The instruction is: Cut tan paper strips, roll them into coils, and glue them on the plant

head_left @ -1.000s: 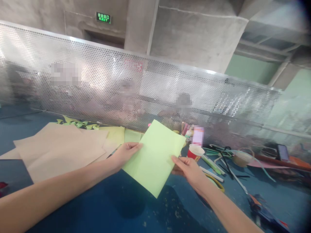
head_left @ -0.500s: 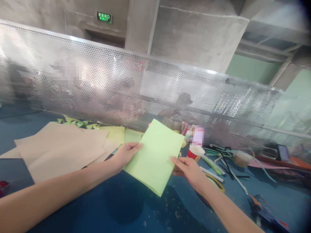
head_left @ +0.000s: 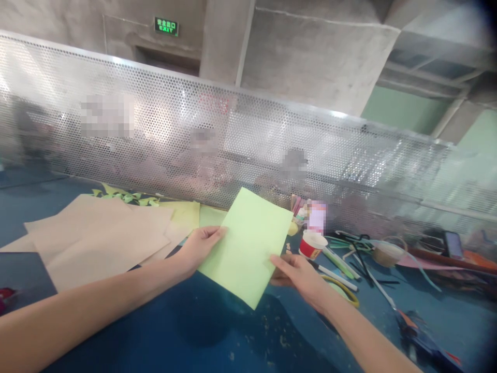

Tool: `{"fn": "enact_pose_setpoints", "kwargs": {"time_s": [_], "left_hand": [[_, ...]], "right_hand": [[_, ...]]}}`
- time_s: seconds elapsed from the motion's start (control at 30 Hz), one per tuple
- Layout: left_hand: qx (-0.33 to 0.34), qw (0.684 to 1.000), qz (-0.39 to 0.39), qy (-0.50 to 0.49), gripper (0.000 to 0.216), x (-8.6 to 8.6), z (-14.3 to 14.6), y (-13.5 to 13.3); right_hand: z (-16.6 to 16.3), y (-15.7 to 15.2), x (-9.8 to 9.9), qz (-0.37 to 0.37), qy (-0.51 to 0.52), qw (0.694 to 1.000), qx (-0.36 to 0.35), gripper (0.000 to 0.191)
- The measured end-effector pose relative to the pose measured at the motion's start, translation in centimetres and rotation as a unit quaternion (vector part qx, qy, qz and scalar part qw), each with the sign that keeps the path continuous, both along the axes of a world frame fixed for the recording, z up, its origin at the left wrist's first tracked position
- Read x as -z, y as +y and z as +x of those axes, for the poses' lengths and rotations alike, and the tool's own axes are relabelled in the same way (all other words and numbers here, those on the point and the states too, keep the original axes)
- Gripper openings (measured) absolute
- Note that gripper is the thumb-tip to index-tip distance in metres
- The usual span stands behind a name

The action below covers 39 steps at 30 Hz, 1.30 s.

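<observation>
A light green sheet of paper is held up above the blue table, tilted, with one corner pointing down toward me. My left hand pinches its left edge between thumb and fingers. On the opposite edge my right hand grips it, thumb on top and the other fingers partly hidden behind. Whether the paper is one layer or folded I cannot tell. Left of my left hand lie several large beige paper sheets, overlapping. Just beyond my right hand stands a red and white paper cup.
Green paper scraps and yellow paper lie along a perforated metal partition. At right are a yellow ring, pale sticks, a woven basket, a phone and a dark blue tool. People sit behind the partition.
The green paper and both hands have shifted slightly up and to the left. Both hands keep their hold on it; the things on the table look unchanged.
</observation>
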<state>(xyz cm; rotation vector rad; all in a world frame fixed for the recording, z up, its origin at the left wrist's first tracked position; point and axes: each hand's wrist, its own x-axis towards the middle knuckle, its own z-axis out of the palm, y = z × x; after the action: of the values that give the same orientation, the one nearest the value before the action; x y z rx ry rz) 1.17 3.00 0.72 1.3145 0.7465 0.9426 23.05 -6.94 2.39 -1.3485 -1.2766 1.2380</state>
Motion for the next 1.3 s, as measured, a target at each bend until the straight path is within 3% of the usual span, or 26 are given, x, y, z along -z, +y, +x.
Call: {"fn": "enact_pose_setpoints", "kwargs": {"time_s": [0.37,0.53,0.77,0.97,1.3], "left_hand": [[0.002,1.0,0.008,-0.004,0.042,0.3,0.0,-0.1],[-0.006,1.0,0.017,-0.009,0.041,0.3,0.0,-0.1],[-0.003,1.0,0.005,-0.011,0.041,0.6,0.1,0.0],[-0.014,0.999,-0.006,-0.033,0.041,0.7,0.0,0.1],[-0.029,0.998,-0.014,-0.049,0.04,1.0,0.0,0.4]], "right_hand": [[-0.3,0.0,0.4,-0.003,-0.018,1.0,-0.002,0.035],[-0.7,-0.2,0.8,-0.031,-0.002,0.998,-0.056,0.038],[-1.1,-0.3,1.0,-0.035,-0.023,0.999,-0.03,0.042],[-1.1,-0.3,1.3,-0.055,-0.028,0.994,-0.086,0.046],[-1.2,-0.4,1.7,-0.076,-0.013,0.993,-0.087,0.043]]}}
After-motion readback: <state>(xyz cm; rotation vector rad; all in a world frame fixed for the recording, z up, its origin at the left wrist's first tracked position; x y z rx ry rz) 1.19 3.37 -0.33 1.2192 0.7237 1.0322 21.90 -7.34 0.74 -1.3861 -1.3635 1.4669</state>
